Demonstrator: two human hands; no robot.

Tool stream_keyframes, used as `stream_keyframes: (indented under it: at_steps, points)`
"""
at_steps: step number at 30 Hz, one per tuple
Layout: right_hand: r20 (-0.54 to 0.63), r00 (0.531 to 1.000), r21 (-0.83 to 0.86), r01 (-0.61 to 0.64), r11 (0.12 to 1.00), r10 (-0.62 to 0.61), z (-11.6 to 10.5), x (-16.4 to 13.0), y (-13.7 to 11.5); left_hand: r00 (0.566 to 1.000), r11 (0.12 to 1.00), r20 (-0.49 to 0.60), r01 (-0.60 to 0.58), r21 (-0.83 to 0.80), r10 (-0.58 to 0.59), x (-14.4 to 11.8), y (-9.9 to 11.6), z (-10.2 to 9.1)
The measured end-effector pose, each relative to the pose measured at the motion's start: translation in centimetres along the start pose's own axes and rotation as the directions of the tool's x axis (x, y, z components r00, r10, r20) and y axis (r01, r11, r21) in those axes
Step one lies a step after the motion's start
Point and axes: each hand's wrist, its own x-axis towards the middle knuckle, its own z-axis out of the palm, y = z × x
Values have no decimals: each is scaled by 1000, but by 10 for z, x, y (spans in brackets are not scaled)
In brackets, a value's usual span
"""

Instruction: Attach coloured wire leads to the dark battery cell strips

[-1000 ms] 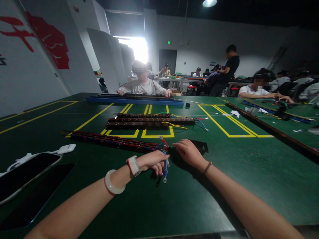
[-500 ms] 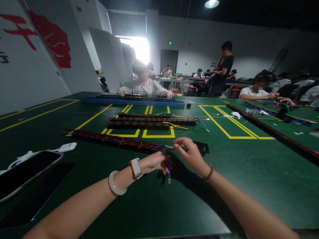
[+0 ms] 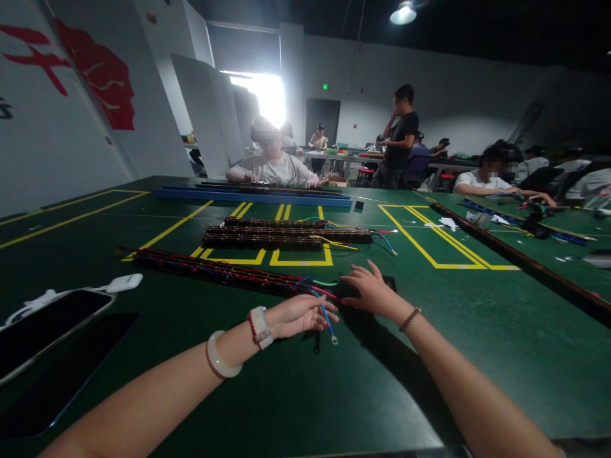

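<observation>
Close to the near end of a long dark strip point(image 3: 219, 273) wound with red and blue wires, my left hand point(image 3: 300, 315) is turned sideways with its fingers loosely apart. A blue wire point(image 3: 326, 315) ending in a metal ring terminal point(image 3: 334, 340) runs across those fingers, not visibly gripped. My right hand point(image 3: 375, 289) is spread over the strip's right end, its thumb close to a red wire point(image 3: 327, 294). A green wire point(image 3: 324, 283) reaches toward it. Beneath that hand a black end piece point(image 3: 392, 282) is partly hidden.
Several shorter wired strips point(image 3: 286, 235) lie ahead on the green table point(image 3: 477, 356). Beyond them is a blue tray point(image 3: 252, 197), with a person point(image 3: 281, 168) behind it. Phone-like slabs point(image 3: 52, 324) and a white charger point(image 3: 126, 283) lie left. A long brown bar point(image 3: 520, 261) crosses the right.
My right hand has opened from a pinch and lowered over the strip's end. My left fingers have uncurled, and the blue wire has swung slightly right and up.
</observation>
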Motion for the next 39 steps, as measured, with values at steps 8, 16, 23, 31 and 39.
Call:
stream_keyframes:
  at_steps: [8,16,23,31,39]
  points:
    - [89,990,130,-117,985,106,-15,3,-12,998,991,-17,-55,-124,54,1,-6,6]
    - [87,983,208,-177,962,162,-18,-4,-35,982,970,-110,-169,-177,151,6,-18,15]
    - [95,988,164,-138,977,124,-21,-6,-48,985,971,-112,-151,-183,132,7,-20,12]
    - [227,969,210,-148,967,99,-40,-5,-44,985,978,-122,-140,-152,122,6,-17,14]
    - [160,983,-146,-66,987,90,-31,3,-31,994,985,-59,-103,-137,96,3,-14,12]
